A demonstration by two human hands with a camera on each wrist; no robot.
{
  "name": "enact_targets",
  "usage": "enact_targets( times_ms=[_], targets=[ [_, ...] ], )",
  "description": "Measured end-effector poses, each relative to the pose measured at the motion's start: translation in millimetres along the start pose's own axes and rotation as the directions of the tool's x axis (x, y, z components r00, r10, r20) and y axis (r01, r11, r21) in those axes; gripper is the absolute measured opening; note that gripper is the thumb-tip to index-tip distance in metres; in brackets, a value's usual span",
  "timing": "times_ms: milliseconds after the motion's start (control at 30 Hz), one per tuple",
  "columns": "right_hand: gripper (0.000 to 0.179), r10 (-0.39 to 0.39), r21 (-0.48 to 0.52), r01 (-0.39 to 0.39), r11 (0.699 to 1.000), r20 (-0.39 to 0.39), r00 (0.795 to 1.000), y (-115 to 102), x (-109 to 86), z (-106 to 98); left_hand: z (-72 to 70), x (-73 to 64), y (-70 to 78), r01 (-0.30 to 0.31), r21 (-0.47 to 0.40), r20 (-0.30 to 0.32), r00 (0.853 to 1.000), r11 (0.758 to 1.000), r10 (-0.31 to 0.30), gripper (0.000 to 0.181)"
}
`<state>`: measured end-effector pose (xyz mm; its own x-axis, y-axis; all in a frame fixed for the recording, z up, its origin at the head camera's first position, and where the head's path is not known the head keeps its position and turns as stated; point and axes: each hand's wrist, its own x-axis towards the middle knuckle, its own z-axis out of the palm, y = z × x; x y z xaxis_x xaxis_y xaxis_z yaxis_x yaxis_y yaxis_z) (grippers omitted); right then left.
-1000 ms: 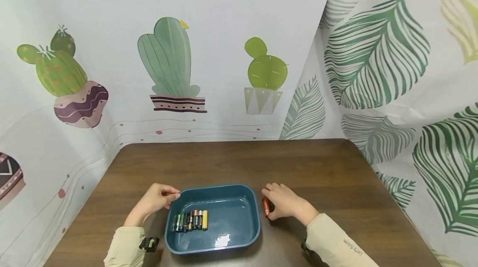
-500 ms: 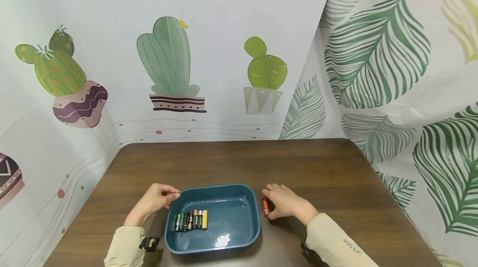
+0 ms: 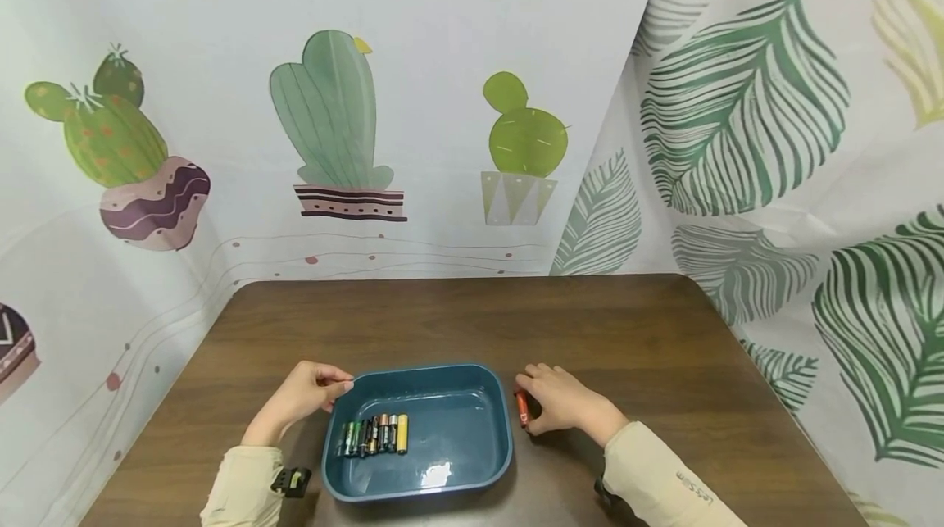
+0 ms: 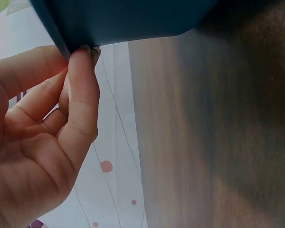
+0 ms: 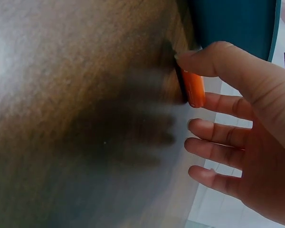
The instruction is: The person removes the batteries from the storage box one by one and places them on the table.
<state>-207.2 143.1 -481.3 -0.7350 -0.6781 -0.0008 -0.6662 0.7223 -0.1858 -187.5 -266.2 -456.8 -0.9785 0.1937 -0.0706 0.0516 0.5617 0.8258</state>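
In the head view a blue rectangular tray (image 3: 483, 474) sits on the wooden table. Several batteries lie side by side at its left, with a yellow battery (image 3: 401, 434) at the right end of the row. My left hand (image 3: 301, 392) pinches the tray's far-left corner between thumb and fingertips, as the left wrist view confirms. Just right of the tray, my right hand (image 3: 564, 402) holds an orange-red battery (image 5: 194, 88) between thumb and index finger, close to the tabletop. The other fingers of that hand spread apart, touching no battery.
The brown tabletop (image 3: 457, 318) extends behind the tray and to both sides. Beyond its far edge hangs a white cloth (image 3: 435, 101) printed with cacti and leaves. A dark wrist device (image 3: 291, 481) sits at the left sleeve.
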Motion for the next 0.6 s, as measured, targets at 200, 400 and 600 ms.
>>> enact_targets(
  times_ms=[200,400,600],
  targets=[
    [0.049,0.018,-0.018,-0.018,1.0,0.002,1.0,2.0,-0.4,1.8,-0.4,-0.2,-0.2,0.002,0.005,-0.003,1.0,1.0,-0.002,0.016],
    [0.05,0.036,-0.007,-0.036,0.999,0.014,0.999,2.2,-2.4,0.5,-0.6,0.2,-0.1,0.0,0.005,-0.002,1.0,1.0,0.0,0.016],
    [0.05,0.049,0.006,-0.049,0.999,0.016,0.999,2.0,-4.1,-0.3,-0.6,0.4,0.1,-0.001,0.011,0.003,1.0,1.0,0.001,0.015]
  ],
)
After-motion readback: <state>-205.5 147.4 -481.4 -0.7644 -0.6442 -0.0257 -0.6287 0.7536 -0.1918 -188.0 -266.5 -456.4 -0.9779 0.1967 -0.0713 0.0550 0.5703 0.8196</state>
